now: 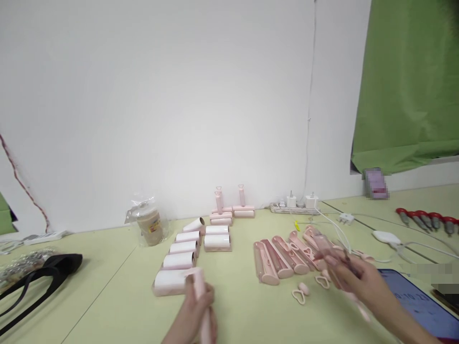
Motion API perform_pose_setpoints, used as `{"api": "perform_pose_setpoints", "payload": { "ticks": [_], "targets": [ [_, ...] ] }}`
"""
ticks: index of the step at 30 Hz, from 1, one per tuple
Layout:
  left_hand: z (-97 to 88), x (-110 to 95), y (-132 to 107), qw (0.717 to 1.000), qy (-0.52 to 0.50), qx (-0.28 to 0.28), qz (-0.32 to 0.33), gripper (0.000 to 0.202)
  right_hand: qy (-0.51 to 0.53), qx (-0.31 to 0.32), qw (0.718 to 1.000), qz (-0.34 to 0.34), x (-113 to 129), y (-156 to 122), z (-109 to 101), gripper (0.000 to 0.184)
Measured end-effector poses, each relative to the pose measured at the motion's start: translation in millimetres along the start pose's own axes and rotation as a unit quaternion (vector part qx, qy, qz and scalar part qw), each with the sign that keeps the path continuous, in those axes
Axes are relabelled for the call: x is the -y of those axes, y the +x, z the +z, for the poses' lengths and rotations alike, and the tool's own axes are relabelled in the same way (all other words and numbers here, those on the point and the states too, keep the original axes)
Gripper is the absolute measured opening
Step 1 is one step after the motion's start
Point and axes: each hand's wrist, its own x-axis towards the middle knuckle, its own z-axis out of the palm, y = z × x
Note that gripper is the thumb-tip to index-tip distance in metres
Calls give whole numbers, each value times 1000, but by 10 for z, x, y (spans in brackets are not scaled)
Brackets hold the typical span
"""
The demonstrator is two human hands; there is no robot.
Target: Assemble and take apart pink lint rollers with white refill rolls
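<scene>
White cylindrical rolls in pale-pink holders (178, 260) stand in a column on the pale yellow-green counter (114, 301), left of and beyond the left fingers; left hand (191, 310) has its fingers wrapped around a smooth pale-pink plastic bar (199, 282), one end protruding beyond them. Between both sets of fingers, nearer the right: a row of long pale-pink plastic casings (267, 263), with a slim pink heart-shaped loop (294, 293) in front. Right hand (349, 274) blurred at the row's right end, fingers bent; cannot tell whether they grip a part.
</scene>
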Motion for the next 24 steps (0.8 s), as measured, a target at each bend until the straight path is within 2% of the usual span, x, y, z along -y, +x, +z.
{"api": "perform_pose_setpoints", "payload": {
  "ticks": [2,5,7,10,13,17,21,24],
  "targets": [
    [314,-23,226,991,107,47,66,13,49,49,997,15,101,-51,177,42],
    [752,-69,596,979,168,51,101,23,102,77,991,23,185,-204,405,42],
    [936,-92,805,972,208,48,99,27,136,84,987,28,200,-302,481,43],
    [1078,-105,999,963,255,53,75,26,167,91,981,51,205,-390,515,43],
    [1156,-122,1061,957,273,66,68,30,178,103,976,66,179,-392,527,45],
    [1174,-177,1026,955,267,81,97,40,152,153,976,21,59,-333,522,44],
    [1010,-215,922,952,275,61,122,46,-4,209,973,-95,46,-309,447,40],
    [819,-244,769,953,260,62,141,43,-127,220,943,-215,235,-297,413,45]
  ]
}}
